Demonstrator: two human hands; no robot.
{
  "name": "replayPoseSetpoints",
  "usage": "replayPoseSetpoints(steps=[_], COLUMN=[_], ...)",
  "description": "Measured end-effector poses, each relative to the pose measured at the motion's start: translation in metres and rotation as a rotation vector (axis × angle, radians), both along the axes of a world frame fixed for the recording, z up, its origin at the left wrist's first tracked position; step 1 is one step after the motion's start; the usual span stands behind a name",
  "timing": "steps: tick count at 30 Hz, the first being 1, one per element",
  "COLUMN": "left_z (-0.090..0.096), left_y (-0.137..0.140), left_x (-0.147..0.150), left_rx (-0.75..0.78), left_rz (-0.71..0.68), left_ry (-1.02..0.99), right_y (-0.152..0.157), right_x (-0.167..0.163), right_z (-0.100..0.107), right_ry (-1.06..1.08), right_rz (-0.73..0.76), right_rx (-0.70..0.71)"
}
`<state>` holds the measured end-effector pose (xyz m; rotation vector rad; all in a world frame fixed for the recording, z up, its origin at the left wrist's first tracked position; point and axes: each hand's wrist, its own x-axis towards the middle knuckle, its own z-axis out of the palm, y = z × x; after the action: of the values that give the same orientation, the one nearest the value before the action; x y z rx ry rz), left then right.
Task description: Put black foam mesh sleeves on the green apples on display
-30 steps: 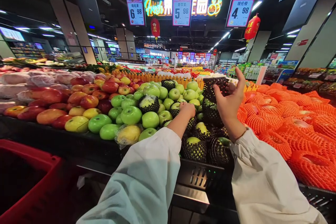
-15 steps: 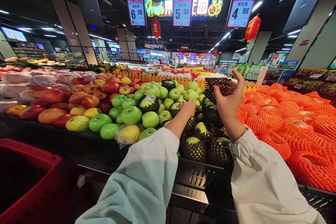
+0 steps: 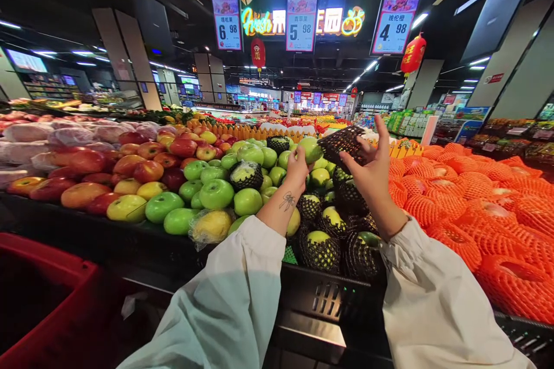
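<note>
My left hand point(image 3: 296, 172) is closed around a green apple point(image 3: 310, 150), its far side showing past my fingers. Right beside it, my right hand point(image 3: 371, 170) grips a black foam net sleeve point(image 3: 340, 145) between thumb and fingers, the index finger raised. The sleeve lies sideways with its left end against the apple; I cannot tell whether the apple's tip is inside it. Below both hands sit green apples in black net sleeves point(image 3: 320, 251). Bare green apples point(image 3: 216, 193) are heaped to the left, a few of them netted.
Red apples point(image 3: 149, 170) and a film-wrapped yellow fruit point(image 3: 212, 226) lie farther left. Fruit in orange nets point(image 3: 471, 207) is piled at right. A red basket point(image 3: 82, 277) stands at lower left. The black display edge point(image 3: 303, 288) runs in front; price screens point(image 3: 302, 20) hang above.
My left hand has come up from among the apples, with a green apple now visible in it. The black net sleeve in my right hand has tilted sideways toward that apple.
</note>
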<state>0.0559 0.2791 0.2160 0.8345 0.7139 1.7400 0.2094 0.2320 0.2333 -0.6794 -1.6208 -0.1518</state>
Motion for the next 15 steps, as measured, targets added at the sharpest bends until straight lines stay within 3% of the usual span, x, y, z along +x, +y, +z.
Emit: replayPoseSetpoints(steps=[4, 7, 11, 15], left_z=[0.010, 0.013, 0.011, 0.011], left_y=[-0.007, -0.008, -0.007, -0.011], left_x=[-0.002, -0.007, -0.013, -0.014], left_rx=[0.065, 0.090, 0.177, 0.273], left_rz=[-0.094, -0.077, -0.019, 0.182], left_ry=[-0.246, -0.257, -0.189, 0.040], right_y=[0.005, 0.004, -0.003, -0.006], right_x=[-0.001, -0.001, -0.002, -0.002], right_z=[-0.003, -0.005, -0.003, -0.002], right_ry=[-0.071, -0.213, -0.507, -0.749], right_rz=[0.215, 0.188, 0.125, 0.061], right_rx=[-0.207, -0.298, -0.340, -0.393])
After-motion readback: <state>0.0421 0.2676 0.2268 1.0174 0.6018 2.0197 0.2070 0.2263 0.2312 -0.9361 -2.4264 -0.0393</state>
